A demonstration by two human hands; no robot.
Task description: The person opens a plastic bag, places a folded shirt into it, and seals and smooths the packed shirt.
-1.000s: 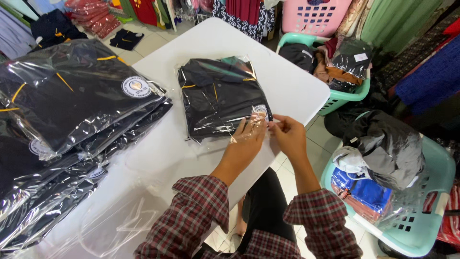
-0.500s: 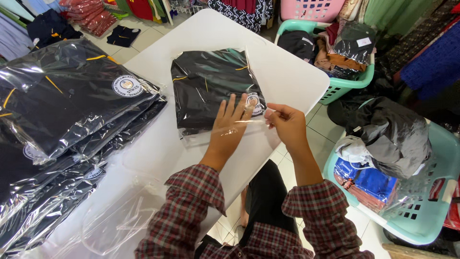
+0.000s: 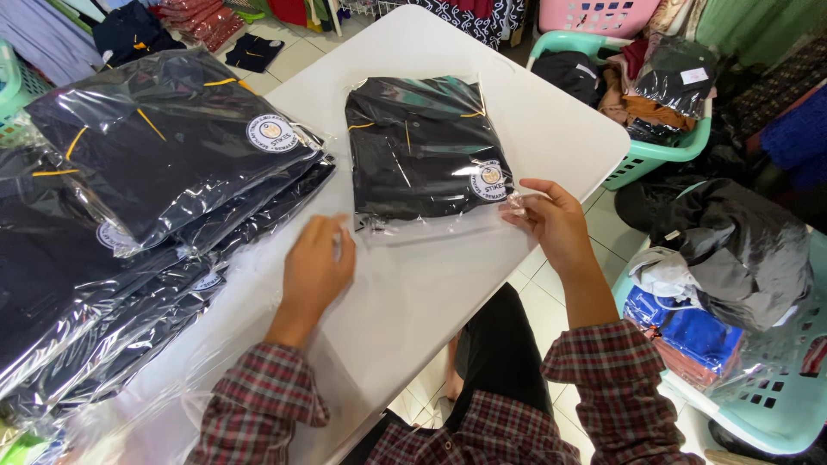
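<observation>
- Your white table [image 3: 448,284] fills the middle of the view, its far right corner pointing toward the baskets
- On your left a stack of bagged black garments [image 3: 146,215] lies on the table, each in clear plastic with yellow trim and a round white badge
- Off the table's right edge, a mint laundry basket [image 3: 767,387] holds grey, black and blue cloth; a second mint basket [image 3: 663,155] sits farther back with dark and brown clothes
- The single bagged black garment [image 3: 422,151] lies flat near the table's right edge, apart from the stack, badge toward you
- Your right hand [image 3: 556,224] pinches the bag's clear near-right corner between thumb and fingertips
- Your left hand [image 3: 317,267] rests flat on the table at the bag's near-left corner, fingers loosely together, gripping nothing
</observation>
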